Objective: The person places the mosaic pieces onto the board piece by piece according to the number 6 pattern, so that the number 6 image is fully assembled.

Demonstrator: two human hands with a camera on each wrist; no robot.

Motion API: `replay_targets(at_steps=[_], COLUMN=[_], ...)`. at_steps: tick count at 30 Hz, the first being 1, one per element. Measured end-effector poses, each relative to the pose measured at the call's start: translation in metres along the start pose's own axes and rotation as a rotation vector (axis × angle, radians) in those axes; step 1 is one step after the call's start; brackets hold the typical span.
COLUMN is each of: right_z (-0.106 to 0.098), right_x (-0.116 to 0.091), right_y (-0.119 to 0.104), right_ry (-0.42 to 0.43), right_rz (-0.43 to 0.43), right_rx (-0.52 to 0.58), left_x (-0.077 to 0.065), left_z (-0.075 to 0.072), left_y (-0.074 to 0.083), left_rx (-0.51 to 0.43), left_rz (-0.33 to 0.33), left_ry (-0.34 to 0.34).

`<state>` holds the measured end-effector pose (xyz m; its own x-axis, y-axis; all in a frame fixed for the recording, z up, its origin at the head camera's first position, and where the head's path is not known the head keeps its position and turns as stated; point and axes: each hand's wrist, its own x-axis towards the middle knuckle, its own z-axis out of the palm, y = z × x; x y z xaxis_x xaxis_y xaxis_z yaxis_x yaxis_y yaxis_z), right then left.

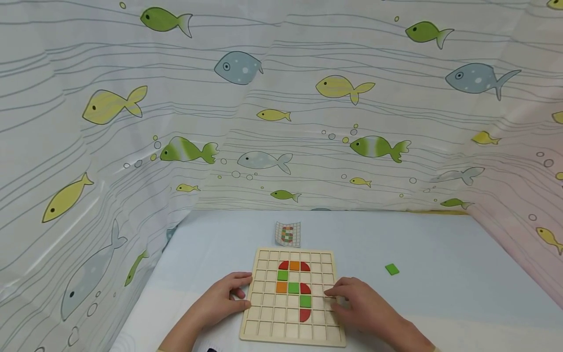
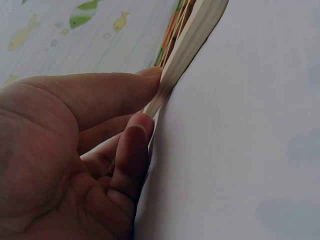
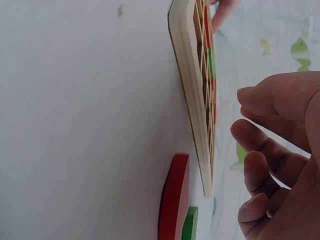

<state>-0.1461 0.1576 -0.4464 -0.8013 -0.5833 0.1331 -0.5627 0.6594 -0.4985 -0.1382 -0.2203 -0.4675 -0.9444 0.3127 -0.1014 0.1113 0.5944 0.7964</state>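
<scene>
A wooden grid board (image 1: 268, 313) lies on the table, with red quarter-rounds (image 1: 305, 315), orange squares (image 1: 281, 287) and green squares (image 1: 305, 301) set in some of its cells. At its left edge, my left hand (image 1: 224, 298) holds the rim between thumb and fingers; the left wrist view shows the fingertips (image 2: 135, 145) against the wood. My right hand (image 1: 358, 305) hovers over the board's right side, fingers loosely bent, holding nothing. In the right wrist view a red piece (image 3: 175, 200) lies beside the board, with a green piece (image 3: 190, 223) behind it.
Behind the board sits a small card (image 1: 288, 234) printed with a coloured grid pattern. A loose green square (image 1: 392, 269) lies on the table to the right. Fish-patterned sheeting (image 1: 308, 146) surrounds the table at the back and sides. A dark object (image 1: 212, 350) peeks in at the bottom edge.
</scene>
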Motion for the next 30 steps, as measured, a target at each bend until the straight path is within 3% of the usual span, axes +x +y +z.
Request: replay_targets(at_steps=[15,26,30], right_z=[-0.009,-0.011,-0.010], right_x=[-0.020,-0.030,-0.034], right_y=[0.025,0.039,0.044], right_ry=[0.009,0.034,0.031], right_rz=[0.142,0.258,0.262], right_rx=[-0.057,0.007,0.026], left_x=[0.000,0.001,0.001], left_z=[0.000,0.001,0.001], left_y=[-0.002,-0.002,-0.001], left_rx=[-0.028,-0.037,-0.046], left_rz=[0.005,-0.007,-0.003], left_ry=[0.005,0.005,0.005])
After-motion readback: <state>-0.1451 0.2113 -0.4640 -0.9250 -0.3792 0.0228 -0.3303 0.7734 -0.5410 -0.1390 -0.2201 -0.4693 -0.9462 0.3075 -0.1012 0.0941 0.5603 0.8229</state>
